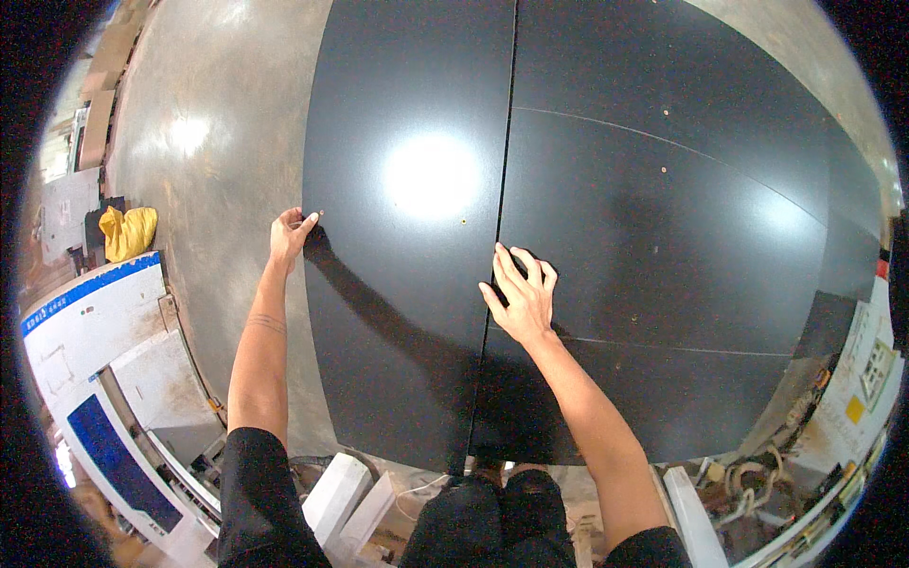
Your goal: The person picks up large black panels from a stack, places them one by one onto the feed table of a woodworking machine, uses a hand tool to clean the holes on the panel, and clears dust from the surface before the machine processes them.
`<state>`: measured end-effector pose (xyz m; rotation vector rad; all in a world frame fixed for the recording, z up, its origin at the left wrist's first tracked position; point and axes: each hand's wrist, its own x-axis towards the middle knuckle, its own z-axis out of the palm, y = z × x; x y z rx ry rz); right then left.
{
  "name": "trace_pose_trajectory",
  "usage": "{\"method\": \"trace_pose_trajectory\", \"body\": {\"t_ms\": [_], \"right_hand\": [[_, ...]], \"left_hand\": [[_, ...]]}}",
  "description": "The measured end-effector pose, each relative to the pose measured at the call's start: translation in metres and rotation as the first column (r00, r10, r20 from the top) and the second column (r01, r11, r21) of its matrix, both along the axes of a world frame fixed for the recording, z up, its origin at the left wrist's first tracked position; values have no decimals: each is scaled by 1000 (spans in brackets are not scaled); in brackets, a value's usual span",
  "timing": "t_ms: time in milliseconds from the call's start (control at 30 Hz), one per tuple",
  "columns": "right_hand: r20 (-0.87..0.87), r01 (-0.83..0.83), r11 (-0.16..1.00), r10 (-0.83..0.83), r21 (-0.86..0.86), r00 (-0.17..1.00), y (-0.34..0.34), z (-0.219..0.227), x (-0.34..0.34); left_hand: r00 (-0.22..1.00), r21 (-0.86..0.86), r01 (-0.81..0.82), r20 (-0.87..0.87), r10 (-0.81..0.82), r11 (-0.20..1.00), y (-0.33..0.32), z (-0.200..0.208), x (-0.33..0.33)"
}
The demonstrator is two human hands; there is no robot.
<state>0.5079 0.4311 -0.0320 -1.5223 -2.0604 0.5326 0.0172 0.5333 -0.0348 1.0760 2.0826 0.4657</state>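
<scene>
A long, dark black panel (pixel 407 303) with a bright glare spot lies flat before me, a small hole or fitting near its middle. My left hand (pixel 291 235) pinches its left edge, thumb on top beside another small fitting (pixel 320 214); the fingertips are partly hidden. Along the panel's right side runs a narrow dark seam, and beyond it lies a wider black surface (pixel 606 275) marked by thin pale lines and several small dots. My right hand (pixel 523 293) rests at this seam, fingers apart and partly bent, with nothing visible in it.
On the left stands a white and blue machine (pixel 104 331), with a yellow cloth or bag (pixel 129 233) behind it. White machine parts (pixel 843 398) and cables (pixel 757 483) are at the lower right. Grey concrete floor (pixel 222 95) stretches along the panel's left side.
</scene>
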Motion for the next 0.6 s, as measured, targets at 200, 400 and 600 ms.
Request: {"method": "trace_pose_trajectory", "body": {"t_ms": [200,400,600], "right_hand": [[-20,9,1000,-8,18,1000,-4,2,1],[-14,4,1000,-4,-12,1000,-9,-3,1],[60,24,988,-34,150,998,-6,-15,4]], "left_hand": [[1000,4,-21,19,21,1000,-1,11,9],[995,95,-18,-92,27,995,-13,-2,10],[941,84,146,-319,-113,986,-14,15,24]]}}
